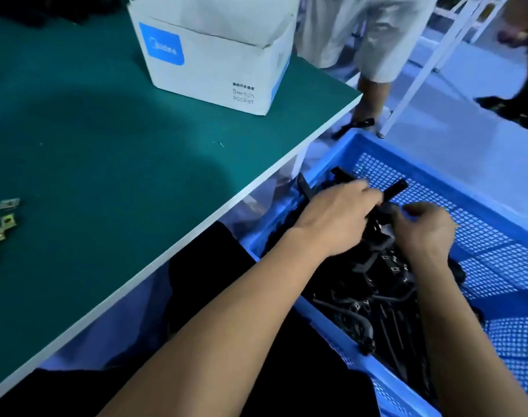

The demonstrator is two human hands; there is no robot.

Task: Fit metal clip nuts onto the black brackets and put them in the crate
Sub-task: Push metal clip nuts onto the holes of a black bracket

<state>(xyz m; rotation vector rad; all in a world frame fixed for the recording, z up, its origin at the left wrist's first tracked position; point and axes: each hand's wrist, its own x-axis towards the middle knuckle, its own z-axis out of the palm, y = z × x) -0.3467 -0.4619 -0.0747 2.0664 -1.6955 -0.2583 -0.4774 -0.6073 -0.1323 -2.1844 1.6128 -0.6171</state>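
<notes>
Crate: a blue mesh crate (pixel 479 206) is sitting beside the green bench (pixel 106 152).
Left hand: my left hand (pixel 335 215) is gripping a black bracket (pixel 392 189) over the crate.
Right hand: my right hand (pixel 422 227) is curling beside it; whether it is pinching anything, I cannot tell.
Brackets: more black brackets (pixel 377 290) are lying heaped inside the crate.
Clip nuts: metal clip nuts (pixel 4 221) are lying on the bench, well apart from the crate.

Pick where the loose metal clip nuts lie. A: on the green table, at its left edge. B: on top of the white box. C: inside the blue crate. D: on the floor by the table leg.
A: the clip nuts lie in a small heap on the green table at the far left of the view.
</notes>
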